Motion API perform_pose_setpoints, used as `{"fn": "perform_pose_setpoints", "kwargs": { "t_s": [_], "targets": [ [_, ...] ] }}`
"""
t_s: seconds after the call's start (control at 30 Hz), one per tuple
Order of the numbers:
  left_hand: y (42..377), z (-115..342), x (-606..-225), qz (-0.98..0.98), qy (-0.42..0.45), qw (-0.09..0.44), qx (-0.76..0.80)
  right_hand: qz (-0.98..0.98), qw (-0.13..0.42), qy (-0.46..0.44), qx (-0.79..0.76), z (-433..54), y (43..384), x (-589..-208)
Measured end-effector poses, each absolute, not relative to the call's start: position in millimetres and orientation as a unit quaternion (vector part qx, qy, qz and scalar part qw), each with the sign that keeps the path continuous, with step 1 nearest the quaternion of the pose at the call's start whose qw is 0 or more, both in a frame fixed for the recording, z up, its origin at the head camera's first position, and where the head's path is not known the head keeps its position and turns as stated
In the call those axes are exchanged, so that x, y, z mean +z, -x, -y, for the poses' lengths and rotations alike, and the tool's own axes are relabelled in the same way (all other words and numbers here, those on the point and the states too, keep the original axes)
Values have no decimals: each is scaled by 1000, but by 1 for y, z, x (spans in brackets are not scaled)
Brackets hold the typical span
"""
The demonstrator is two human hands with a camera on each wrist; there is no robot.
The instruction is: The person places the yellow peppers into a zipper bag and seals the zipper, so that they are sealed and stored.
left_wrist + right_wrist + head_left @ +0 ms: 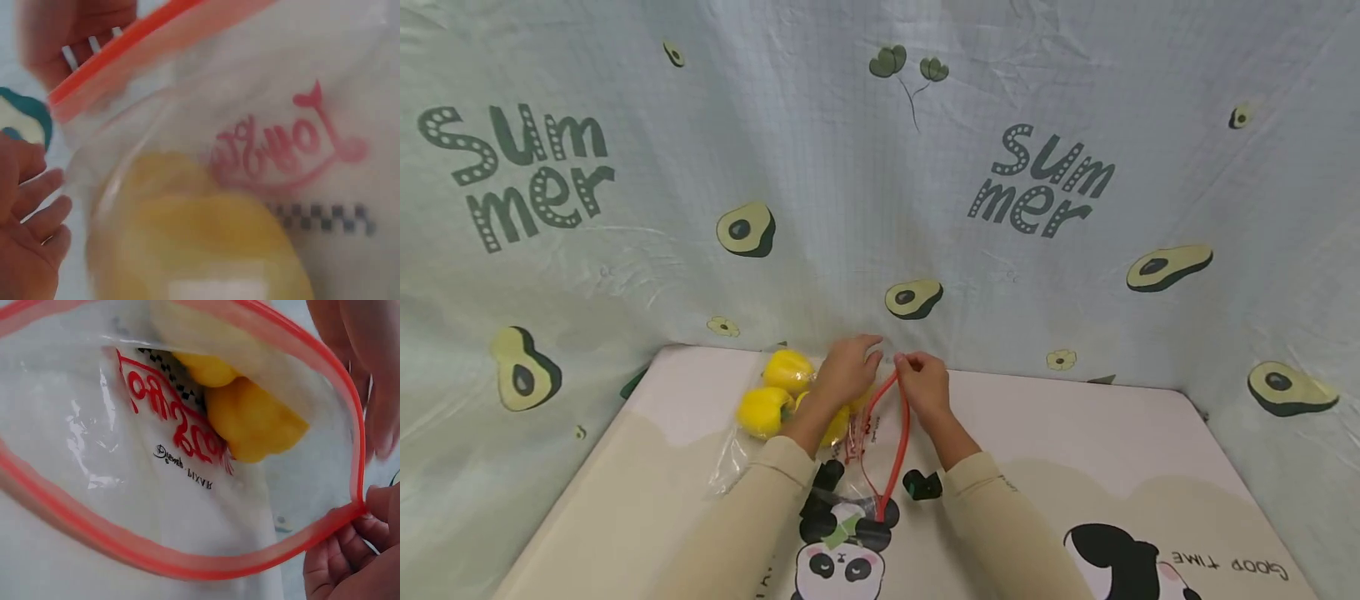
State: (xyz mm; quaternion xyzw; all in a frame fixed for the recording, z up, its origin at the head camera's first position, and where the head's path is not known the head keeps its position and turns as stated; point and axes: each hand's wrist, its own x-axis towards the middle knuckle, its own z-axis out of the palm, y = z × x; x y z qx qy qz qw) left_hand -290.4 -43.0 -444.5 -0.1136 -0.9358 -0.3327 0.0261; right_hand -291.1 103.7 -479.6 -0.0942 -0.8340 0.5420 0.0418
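While the right hand (927,387) pinches a corner of the bag (902,442) near the frame's centre, presumably to steady its gaping red-rimmed mouth, the left hand (847,372) has a loose, empty grip; peppers (762,413) show through clear plastic (732,462) left of centre.

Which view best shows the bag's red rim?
Right wrist: the red rim shows large and open, though cropped. Head shows it small, pinched by the right hand; left wrist shows just one slanting stretch.

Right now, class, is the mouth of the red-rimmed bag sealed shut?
No, in the right wrist view the red rim of the bag gapes wide, its two edges parted.
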Motion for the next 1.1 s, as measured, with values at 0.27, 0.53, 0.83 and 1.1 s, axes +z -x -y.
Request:
{"fn": "perform_pose_setpoints", "kwargs": {
  "t_s": [0.27,0.53,0.83,1.1],
  "targets": [
    [306,38,-462,924,145,-46,-350,839,68,76,534,-98,294,-480],
    [310,40,-472,901,112,-26,-419,843,62,71,530,-98,297,-479],
    [312,40,-464,896,62,-37,-438,864,70,50,496,-94,298,-478],
    [313,37,-460,885,32,-68,-459,867,69,59,491,-93,297,-477]
  ]
}}
